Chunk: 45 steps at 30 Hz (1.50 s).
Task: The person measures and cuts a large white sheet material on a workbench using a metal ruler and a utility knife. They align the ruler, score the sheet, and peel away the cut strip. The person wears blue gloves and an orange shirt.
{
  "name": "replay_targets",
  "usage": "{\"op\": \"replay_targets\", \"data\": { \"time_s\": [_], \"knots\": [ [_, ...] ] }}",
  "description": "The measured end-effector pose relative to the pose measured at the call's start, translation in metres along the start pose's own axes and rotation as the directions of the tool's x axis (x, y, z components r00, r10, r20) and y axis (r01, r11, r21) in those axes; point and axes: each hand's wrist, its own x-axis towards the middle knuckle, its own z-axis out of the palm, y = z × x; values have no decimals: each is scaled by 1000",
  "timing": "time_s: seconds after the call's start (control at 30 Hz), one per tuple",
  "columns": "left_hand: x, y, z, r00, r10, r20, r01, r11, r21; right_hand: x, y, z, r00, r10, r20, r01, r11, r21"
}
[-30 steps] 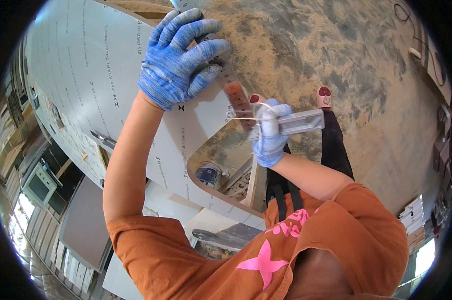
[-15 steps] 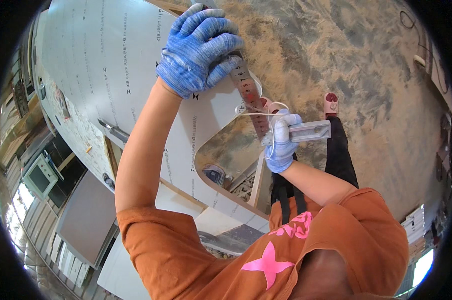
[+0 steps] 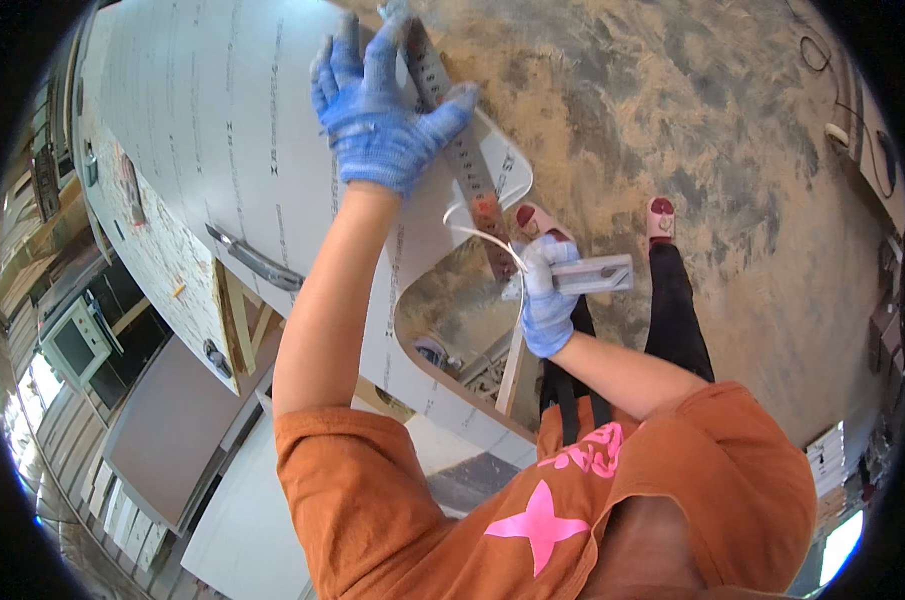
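Observation:
My left hand (image 3: pixel 380 110), in a blue glove, lies flat with fingers spread on a large white board (image 3: pixel 222 120), pressing beside a long metal ruler (image 3: pixel 460 150) that runs across the board's rounded end. My right hand (image 3: pixel 546 295), also gloved in blue, is closed on the grey square-shaped head (image 3: pixel 584 275) at the ruler's near end, with a white cord (image 3: pixel 477 228) looping from it. The board has a large rounded cut-out (image 3: pixel 452 310) just below the ruler.
A metal handle-like bar (image 3: pixel 257 262) lies on the board's edge at left. Wooden framing and panels (image 3: pixel 172 420) stand below left, with a small screen (image 3: pixel 72 345). The floor (image 3: pixel 672 110) is covered in sawdust; my feet in pink slippers (image 3: pixel 660 215) stand on it.
My left hand slid farther up the board and spread flat beside the ruler. The right hand with the square head stayed at the ruler's near end.

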Motion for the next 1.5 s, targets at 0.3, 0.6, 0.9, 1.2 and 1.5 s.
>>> {"op": "replay_targets", "data": {
  "time_s": [0.3,0.6,0.9,1.2,1.5],
  "knots": [
    [5,12,-13,998,-25,63,24,1000,16,16,3,47,992,-123,-36,111,963,-244],
    [-12,4,-21,995,36,93,-40,998,41,-24,7,5,999,-9,53,17,988,-152],
    [-11,1,-20,991,107,85,-105,994,-25,-12,25,50,999,40,6,-40,999,-24],
    [-42,-11,-35,982,30,187,-47,995,88,-48,22,12,988,145,50,-130,965,-227],
    [-42,-15,-38,981,88,173,-102,992,72,-23,34,62,982,143,122,-138,989,-46]
  ]
}}
